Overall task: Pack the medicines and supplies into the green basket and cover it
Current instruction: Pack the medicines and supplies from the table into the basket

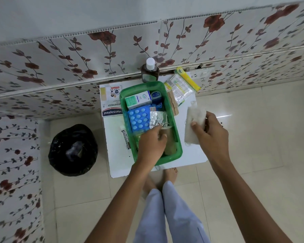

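Observation:
The green basket stands on a small white table. Inside lie a green-and-white medicine box, a blue blister pack, a silver foil strip and a brown roll. My left hand reaches into the basket, fingertips on the foil strip and the roll. My right hand holds a white gauze pad just right of the basket. A Hansaplast box and a tube lie left of the basket. A brown bottle and a cotton swab pack sit behind it.
A bin lined with a black bag stands on the tiled floor left of the table. A flower-patterned wall runs directly behind the table. My bare feet are at the table's front edge.

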